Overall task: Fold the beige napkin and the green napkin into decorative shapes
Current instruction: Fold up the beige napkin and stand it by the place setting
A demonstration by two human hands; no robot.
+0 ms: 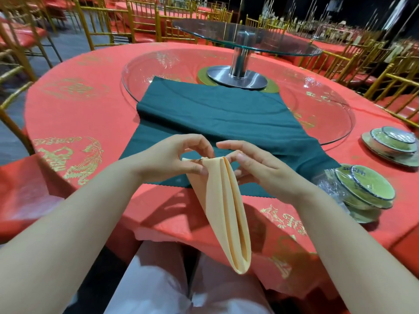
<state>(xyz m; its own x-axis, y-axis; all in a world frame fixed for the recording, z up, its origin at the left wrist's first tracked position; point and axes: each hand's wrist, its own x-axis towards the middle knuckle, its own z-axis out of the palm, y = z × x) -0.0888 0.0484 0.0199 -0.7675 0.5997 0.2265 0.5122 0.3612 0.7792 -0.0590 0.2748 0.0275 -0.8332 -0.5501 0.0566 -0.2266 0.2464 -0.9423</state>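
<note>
The beige napkin point(226, 211) is pleated into a long narrow bundle that hangs down from my hands over the table's near edge toward my lap. My left hand point(172, 159) pinches its top end from the left, and my right hand point(256, 171) grips the same end from the right. The green napkin point(217, 114) lies spread flat on the red tablecloth behind my hands, its far part resting on the glass turntable. My hands hover just above the green napkin's near edge.
A glass lazy Susan point(328, 105) with a raised glass tier on a steel post point(240, 57) fills the table's middle. Wrapped stacks of green bowls and plates sit at right point(365, 189) and far right point(392, 146). Gold chairs point(20, 48) ring the table.
</note>
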